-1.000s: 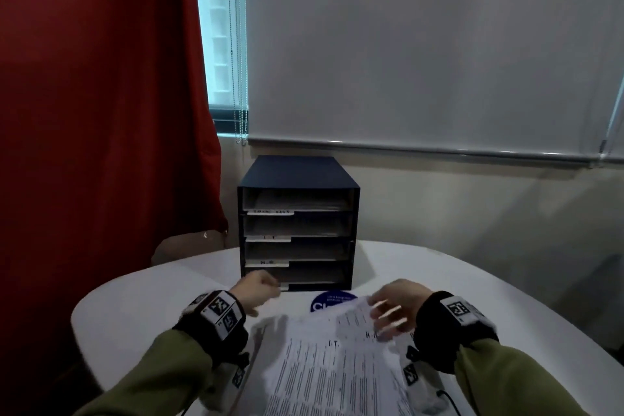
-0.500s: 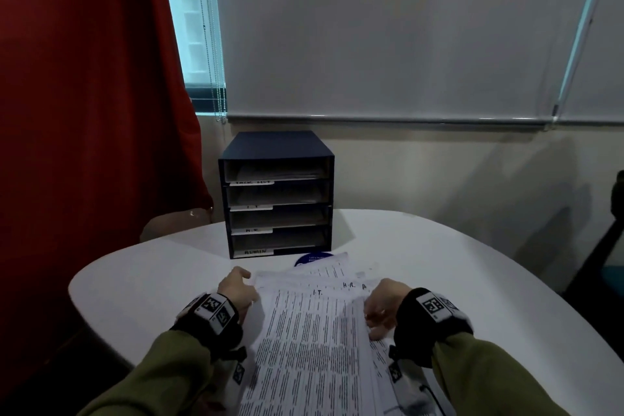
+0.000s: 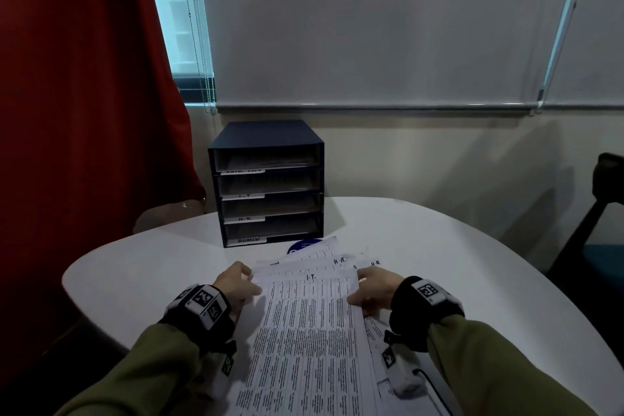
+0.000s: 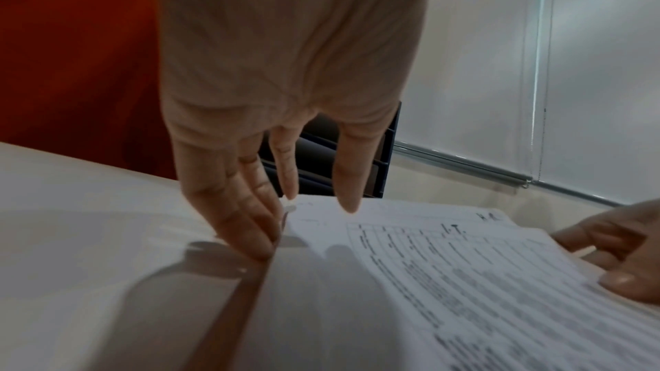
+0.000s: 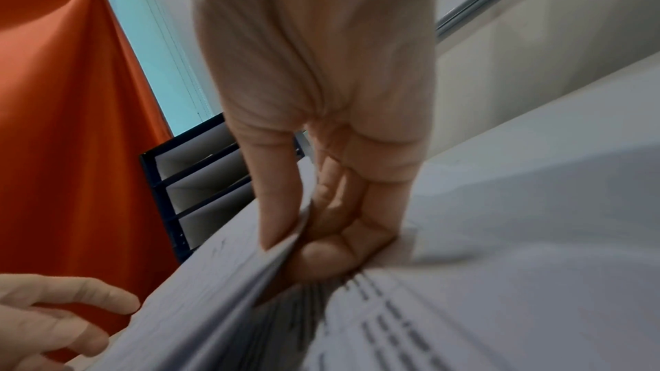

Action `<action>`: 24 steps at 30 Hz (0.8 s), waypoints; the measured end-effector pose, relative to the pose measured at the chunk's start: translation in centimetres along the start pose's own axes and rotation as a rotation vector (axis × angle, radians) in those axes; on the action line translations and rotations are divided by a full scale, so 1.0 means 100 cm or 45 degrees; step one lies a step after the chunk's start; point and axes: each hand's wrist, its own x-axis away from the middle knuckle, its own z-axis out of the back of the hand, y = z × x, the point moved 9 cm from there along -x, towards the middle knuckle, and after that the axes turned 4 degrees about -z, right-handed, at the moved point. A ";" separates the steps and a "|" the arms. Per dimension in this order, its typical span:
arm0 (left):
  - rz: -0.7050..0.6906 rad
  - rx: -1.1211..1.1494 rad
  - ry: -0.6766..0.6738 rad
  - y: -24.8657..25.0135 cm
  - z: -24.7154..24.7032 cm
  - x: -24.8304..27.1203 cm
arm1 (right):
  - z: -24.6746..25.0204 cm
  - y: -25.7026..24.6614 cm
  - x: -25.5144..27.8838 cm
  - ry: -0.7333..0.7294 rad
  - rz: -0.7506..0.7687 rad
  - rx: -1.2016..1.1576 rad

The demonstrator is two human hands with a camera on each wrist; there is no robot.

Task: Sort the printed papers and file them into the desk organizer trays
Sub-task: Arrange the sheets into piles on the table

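White papers covered in black print, a navy organizer with white labels, white table, red curtain, olive sleeves, black-and-white checkered wrist tags.

**Handwritten labels on papers and trays**

The top printed white sheet bears "I.T." by hand at its head. Two sheets fanned behind it read "H.R." The dark blue four-tray desk organizer has white strips: bottom "ADMIN", above it "H.R.", then "I.T."; the top strip is unclear.
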 end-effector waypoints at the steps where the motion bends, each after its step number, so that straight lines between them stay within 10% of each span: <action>1: -0.006 0.045 -0.019 -0.001 0.000 0.000 | -0.001 0.001 -0.001 -0.047 0.028 -0.027; 17: 0.069 0.017 -0.192 -0.023 0.000 0.013 | 0.000 0.010 -0.010 -0.101 -0.074 0.180; 24: 0.008 -0.107 -0.231 -0.018 0.000 0.016 | 0.046 -0.026 -0.048 0.410 0.082 0.134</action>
